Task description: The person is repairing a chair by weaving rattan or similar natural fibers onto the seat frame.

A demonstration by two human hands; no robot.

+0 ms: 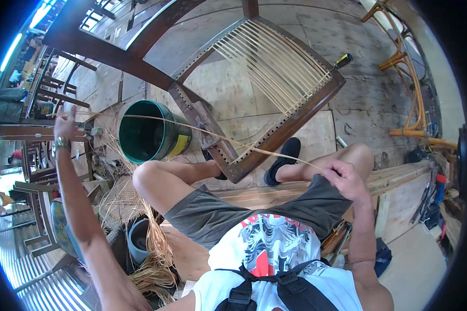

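One long, pale cane strand (290, 157) stretches across the front of a dark wooden chair frame (302, 118) and over the green bucket. My left hand (66, 127), arm reaching far out to the left, is closed on the strand near one end. Above my left-side thigh on the right, my right hand (344, 180) pinches its other end. Parallel cane strands (275, 62) span part of the seat opening, threaded through holes along the rails. A tool with a black and yellow handle (343, 60) sticks out at the seat's right corner.
The green bucket (161, 129) stands left of the chair. Loose cane bundles (158, 243) lie by a grey-blue bucket (138, 243) at lower left. A rattan chair frame (409, 106) is at far right, near wooden planks (399, 175) and hand tools (429, 205). Wooden furniture frames (62, 96) stand at left.
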